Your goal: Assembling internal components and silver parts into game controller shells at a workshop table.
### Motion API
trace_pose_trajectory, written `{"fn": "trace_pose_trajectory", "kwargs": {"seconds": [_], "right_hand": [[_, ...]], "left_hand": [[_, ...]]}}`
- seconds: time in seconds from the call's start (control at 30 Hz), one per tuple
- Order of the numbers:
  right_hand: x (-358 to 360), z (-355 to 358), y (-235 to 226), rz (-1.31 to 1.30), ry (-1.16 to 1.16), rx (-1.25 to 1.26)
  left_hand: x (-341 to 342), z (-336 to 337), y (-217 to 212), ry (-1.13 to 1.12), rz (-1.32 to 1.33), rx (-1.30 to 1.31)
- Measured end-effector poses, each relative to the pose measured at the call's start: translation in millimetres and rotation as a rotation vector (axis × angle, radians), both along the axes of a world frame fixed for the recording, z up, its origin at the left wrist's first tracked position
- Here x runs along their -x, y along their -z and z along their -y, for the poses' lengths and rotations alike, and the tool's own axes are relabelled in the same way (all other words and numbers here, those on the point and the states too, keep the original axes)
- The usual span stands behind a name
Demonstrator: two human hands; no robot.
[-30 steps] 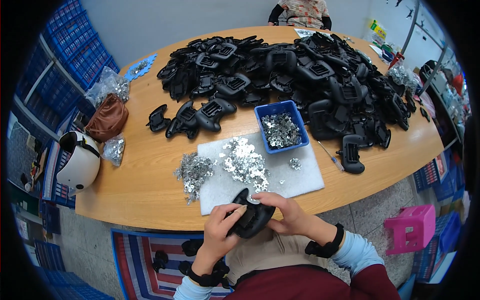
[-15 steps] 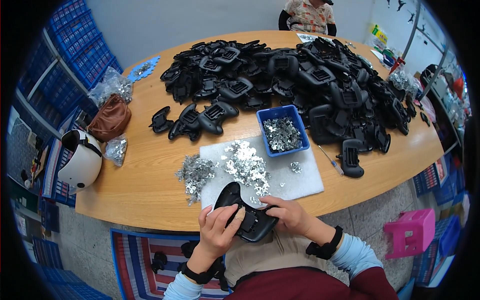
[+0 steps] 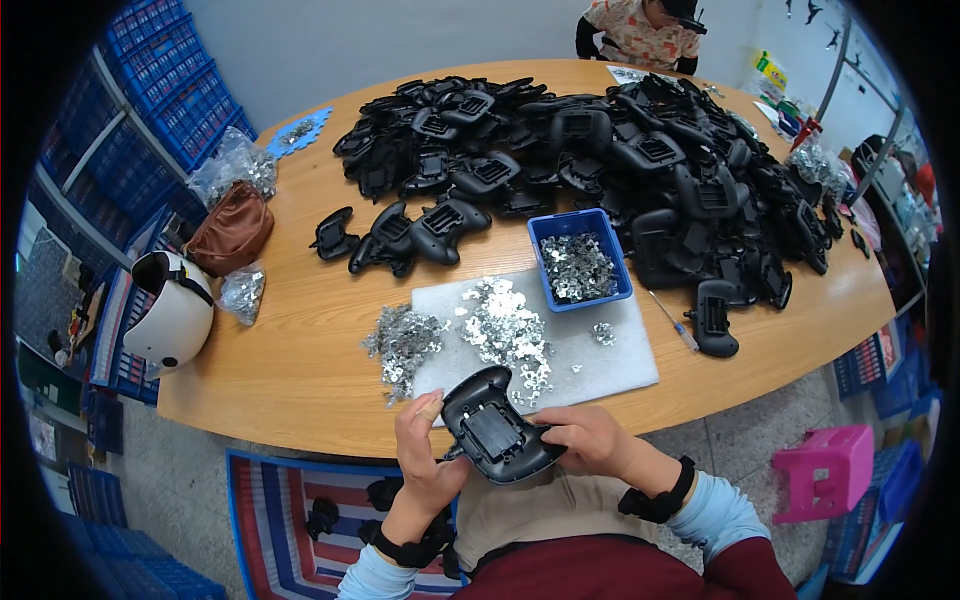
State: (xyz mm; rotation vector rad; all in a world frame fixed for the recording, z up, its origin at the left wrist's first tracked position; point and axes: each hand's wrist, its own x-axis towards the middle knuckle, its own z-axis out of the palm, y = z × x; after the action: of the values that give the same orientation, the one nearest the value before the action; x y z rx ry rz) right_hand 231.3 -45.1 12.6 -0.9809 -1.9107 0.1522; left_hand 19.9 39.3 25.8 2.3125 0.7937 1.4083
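Observation:
I hold a black plastic controller shell (image 3: 493,425) at the near table edge, its hollow inner side facing up. My left hand (image 3: 422,452) grips its left side with the thumb raised. My right hand (image 3: 590,442) grips its right side. Just beyond it lies a grey mat (image 3: 610,358) strewn with small shiny metal pieces (image 3: 505,328). A blue tray (image 3: 579,262) with more metal pieces stands on the mat's far right corner.
A big heap of black shells (image 3: 620,160) covers the far table; a few lie apart (image 3: 410,235). A brown bag (image 3: 229,227), a white helmet (image 3: 172,308), clear bags of parts (image 3: 241,291) sit left. Another person (image 3: 640,30) sits opposite. A pink stool (image 3: 827,470) stands right.
The shell has been turned in my hands and drawn toward me off the mat; its hollow inside now faces up.

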Motion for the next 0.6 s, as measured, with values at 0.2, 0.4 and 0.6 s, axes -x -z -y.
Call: {"fn": "trace_pose_trajectory", "kwargs": {"seconds": [0.2,0.4,0.6], "right_hand": [[4,2,4,-0.038,0.008,0.012],[7,4,-3,0.002,-0.029,-0.006],[7,6,-14,0.106,-0.044,-0.098]], "left_hand": [[10,-3,-7,0.004,-0.158,-0.081],[22,-12,-19,0.119,-0.278,-0.219],[22,-18,-28,0.250,-0.309,-0.211]]}}
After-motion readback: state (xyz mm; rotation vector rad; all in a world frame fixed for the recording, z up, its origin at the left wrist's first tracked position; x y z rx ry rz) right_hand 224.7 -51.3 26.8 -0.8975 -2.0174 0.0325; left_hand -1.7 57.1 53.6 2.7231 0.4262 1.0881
